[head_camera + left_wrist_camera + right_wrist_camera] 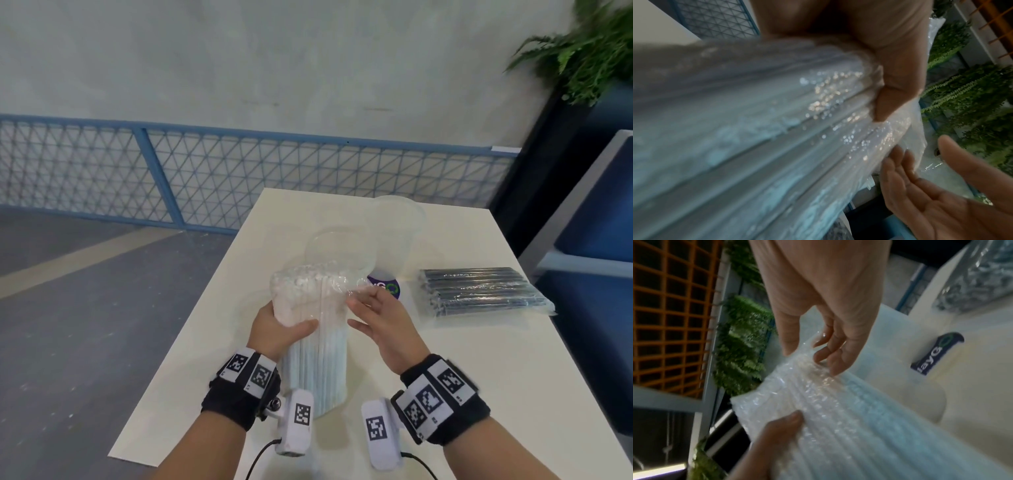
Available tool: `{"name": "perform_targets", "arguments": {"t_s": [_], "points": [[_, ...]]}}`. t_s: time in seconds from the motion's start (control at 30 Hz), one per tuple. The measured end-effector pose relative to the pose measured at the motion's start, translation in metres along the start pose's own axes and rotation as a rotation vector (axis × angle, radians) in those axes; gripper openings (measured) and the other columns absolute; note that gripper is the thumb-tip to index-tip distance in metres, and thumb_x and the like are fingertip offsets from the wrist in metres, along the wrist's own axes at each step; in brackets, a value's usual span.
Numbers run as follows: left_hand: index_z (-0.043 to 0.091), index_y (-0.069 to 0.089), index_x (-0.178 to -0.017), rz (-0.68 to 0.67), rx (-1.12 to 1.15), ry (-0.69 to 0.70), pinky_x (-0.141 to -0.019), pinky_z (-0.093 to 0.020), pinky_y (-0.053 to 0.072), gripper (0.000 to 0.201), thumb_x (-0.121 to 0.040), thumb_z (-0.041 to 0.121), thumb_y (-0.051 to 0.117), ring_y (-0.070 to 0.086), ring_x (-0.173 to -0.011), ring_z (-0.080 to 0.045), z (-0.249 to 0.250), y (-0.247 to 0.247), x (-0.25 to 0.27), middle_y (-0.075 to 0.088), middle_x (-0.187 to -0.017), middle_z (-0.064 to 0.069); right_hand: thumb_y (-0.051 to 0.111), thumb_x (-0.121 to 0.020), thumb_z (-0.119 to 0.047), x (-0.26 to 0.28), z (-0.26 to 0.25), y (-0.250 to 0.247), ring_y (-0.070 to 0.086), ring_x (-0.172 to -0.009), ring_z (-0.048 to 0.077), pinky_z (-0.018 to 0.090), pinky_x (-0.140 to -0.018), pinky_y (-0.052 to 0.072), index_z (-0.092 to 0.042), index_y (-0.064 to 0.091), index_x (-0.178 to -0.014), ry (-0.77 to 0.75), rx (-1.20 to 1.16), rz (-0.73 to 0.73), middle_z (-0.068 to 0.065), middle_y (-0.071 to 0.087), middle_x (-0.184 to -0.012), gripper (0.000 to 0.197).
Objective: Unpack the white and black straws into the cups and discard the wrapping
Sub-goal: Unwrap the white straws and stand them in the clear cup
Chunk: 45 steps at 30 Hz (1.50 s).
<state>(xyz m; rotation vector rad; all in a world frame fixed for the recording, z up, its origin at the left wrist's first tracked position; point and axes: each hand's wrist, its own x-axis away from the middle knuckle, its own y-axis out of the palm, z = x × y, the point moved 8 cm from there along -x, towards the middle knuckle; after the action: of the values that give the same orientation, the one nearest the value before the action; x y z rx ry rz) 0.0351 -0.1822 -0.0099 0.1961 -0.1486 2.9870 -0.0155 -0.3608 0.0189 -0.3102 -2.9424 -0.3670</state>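
Behind the pale table (479,377) runs a blue mesh railing against a grey wall, with a fern in a dark planter at the right. Two packs of straws are in sight. The white straw pack (315,346) stands on end on the table near the person, and the left hand (274,325) wraps its grip round the pack's middle, thumb across the front, which looks meant to steady it upright so the top is free to be worked. The right hand (380,318) has its fingers (826,353) loosely extended at the crinkled film at the top corner; it seems to be feeling for an edge of the wrapping, though the blur does not show whether any film is truly pinched, so I would call its grip released for now. The black straw pack (479,291) lies flat and sealed on the table to the right, well apart from both hands, likely waiting its turn. Two clear cups (397,226) stand just behind the white pack, one beyond the other, mouths up and close enough to take the straws once the film is off. A round dark sticker (385,287) lies between the cups and the right hand. No straw has reached a cup yet.
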Motion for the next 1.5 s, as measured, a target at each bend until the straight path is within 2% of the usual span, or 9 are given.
{"name": "perform_targets", "arguments": {"t_s": [0.2, 0.43, 0.63, 0.73, 0.83, 1.1, 1.27, 1.37, 1.5], "points": [[0.022, 0.064, -0.084, 0.018, -0.037, 0.018, -0.073, -0.028, 0.051, 0.036, -0.054, 0.02, 0.083, 0.066, -0.085, -0.016, 0.002, -0.002, -0.003, 0.069, -0.085, 0.002, 0.059, -0.086, 0.001, 0.0, -0.005, 0.009, 0.069, -0.069, 0.013, 0.018, -0.068, 0.056, -0.006, 0.055, -0.084, 0.061, -0.183, 0.021, 0.008, 0.067, -0.076, 0.008], [0.02, 0.06, -0.083, -0.024, -0.099, -0.012, -0.068, -0.024, 0.048, 0.03, -0.066, 0.007, 0.08, 0.063, -0.08, -0.013, 0.001, 0.001, -0.008, 0.066, -0.081, 0.003, 0.054, -0.089, -0.003, -0.004, -0.053, 0.003, 0.071, -0.071, 0.01, 0.019, -0.065, 0.057, -0.006, 0.058, -0.093, -0.04, -0.263, -0.005, 0.007, 0.064, -0.084, 0.007], [0.021, 0.062, -0.085, -0.032, -0.056, -0.025, -0.07, -0.024, 0.049, 0.032, -0.066, 0.005, 0.08, 0.065, -0.084, -0.014, 0.0, -0.006, -0.007, 0.068, -0.085, 0.003, 0.053, -0.092, -0.008, 0.002, -0.042, -0.006, 0.068, -0.07, 0.012, 0.022, -0.062, 0.054, -0.007, 0.053, -0.113, -0.075, -0.051, 0.102, 0.008, 0.058, -0.094, 0.02], [0.022, 0.062, -0.084, -0.036, -0.062, 0.001, -0.066, -0.021, 0.048, 0.033, -0.065, 0.004, 0.081, 0.064, -0.082, -0.011, 0.003, -0.007, -0.005, 0.068, -0.083, 0.004, 0.057, -0.088, -0.005, 0.008, -0.039, 0.016, 0.064, -0.059, 0.009, 0.018, -0.06, 0.051, -0.007, 0.064, -0.096, -0.059, 0.289, -0.092, 0.006, 0.063, -0.086, 0.011], [0.022, 0.062, -0.084, -0.079, -0.073, 0.016, -0.067, -0.021, 0.049, 0.037, -0.056, 0.012, 0.084, 0.065, -0.082, -0.011, 0.007, -0.003, -0.003, 0.069, -0.084, 0.003, 0.062, -0.086, -0.008, 0.014, -0.067, 0.045, 0.063, -0.065, 0.01, 0.015, -0.064, 0.047, -0.022, 0.066, -0.089, -0.309, 0.574, -0.212, -0.003, 0.067, -0.082, 0.015], [0.026, 0.059, -0.087, -0.117, -0.142, 0.092, -0.072, -0.023, 0.051, 0.049, -0.043, 0.029, 0.081, 0.065, -0.087, -0.013, 0.019, 0.0, 0.006, 0.068, -0.089, 0.004, 0.061, -0.087, -0.013, -0.016, -0.111, 0.064, 0.058, -0.1, 0.006, 0.002, -0.081, 0.038, -0.025, 0.05, -0.13, -0.515, 0.896, -0.22, -0.008, 0.059, -0.121, 0.046], [0.026, 0.061, -0.085, -0.063, -0.121, 0.168, -0.07, -0.022, 0.052, 0.057, -0.033, 0.041, 0.077, 0.065, -0.083, -0.008, 0.031, -0.016, 0.004, 0.069, -0.085, 0.006, 0.067, -0.08, -0.006, -0.008, -0.126, 0.08, 0.059, -0.073, 0.005, 0.008, -0.072, 0.044, -0.017, 0.066, -0.088, -0.649, 0.905, -0.252, -0.005, 0.066, -0.087, 0.013], [0.031, 0.058, -0.082, -0.082, -0.162, 0.169, -0.065, -0.013, 0.049, 0.052, -0.035, 0.035, 0.081, 0.063, -0.074, 0.004, 0.033, -0.021, 0.001, 0.066, -0.076, 0.012, 0.071, -0.078, -0.016, -0.005, -0.1, 0.102, 0.054, -0.094, 0.007, 0.003, -0.076, 0.031, -0.018, 0.064, -0.114, -0.576, 1.229, -0.514, -0.005, 0.061, -0.109, 0.037], [0.036, 0.053, -0.091, -0.176, -0.225, 0.169, -0.065, -0.003, 0.044, 0.054, -0.053, 0.012, 0.084, 0.059, -0.077, 0.015, 0.034, -0.016, -0.002, 0.063, -0.088, 0.014, 0.074, -0.075, -0.026, -0.01, -0.077, 0.113, 0.052, -0.109, 0.022, 0.022, -0.087, 0.037, -0.012, 0.052, -0.126, -0.509, 1.375, -0.634, 0.006, 0.054, -0.123, 0.057]]}}
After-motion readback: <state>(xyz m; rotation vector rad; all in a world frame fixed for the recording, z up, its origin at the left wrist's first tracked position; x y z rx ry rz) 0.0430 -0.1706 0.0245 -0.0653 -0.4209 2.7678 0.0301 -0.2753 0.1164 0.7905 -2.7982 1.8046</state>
